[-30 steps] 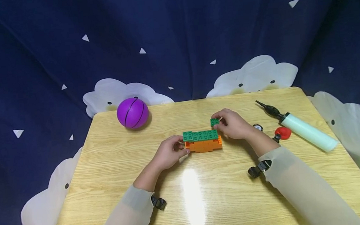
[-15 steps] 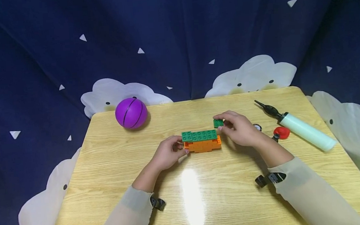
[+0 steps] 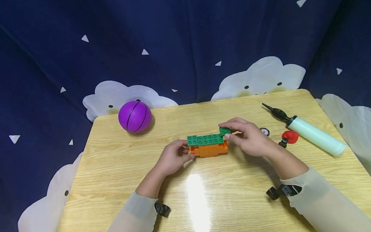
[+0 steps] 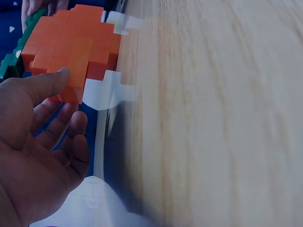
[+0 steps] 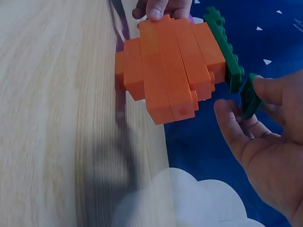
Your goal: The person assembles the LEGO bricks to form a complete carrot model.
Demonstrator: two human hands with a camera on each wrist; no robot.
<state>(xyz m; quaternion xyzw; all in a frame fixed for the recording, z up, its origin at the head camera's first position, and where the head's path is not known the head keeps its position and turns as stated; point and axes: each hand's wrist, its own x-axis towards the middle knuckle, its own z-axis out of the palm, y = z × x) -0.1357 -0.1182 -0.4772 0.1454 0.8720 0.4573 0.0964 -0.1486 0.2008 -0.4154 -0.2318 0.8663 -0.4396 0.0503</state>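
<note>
An orange toy-brick build (image 3: 209, 150) stands on the table, stepped in outline, with a row of thin green bricks (image 3: 205, 140) across its top. At its left end my left hand (image 3: 172, 158) grips an orange block; in the left wrist view the thumb (image 4: 49, 85) lies on the orange face and the other fingers curl behind. My right hand (image 3: 250, 137) pinches a small green brick (image 5: 250, 96) between thumb and fingers. That brick is beside the right end of the green row; in the right wrist view a narrow gap and a tilt show between them.
A purple ball (image 3: 135, 116) sits at the table's back left. To the right lie a pale green hand pump (image 3: 317, 135) with a black nozzle, a red object (image 3: 290, 136) and a small round black-and-white piece (image 3: 265, 131). A dark blue curtain (image 3: 180, 41) hangs behind the table.
My right hand first drew the small green brick a little to the right, then brought it down and nearer to the green row. My left hand has kept its grip on the orange build.
</note>
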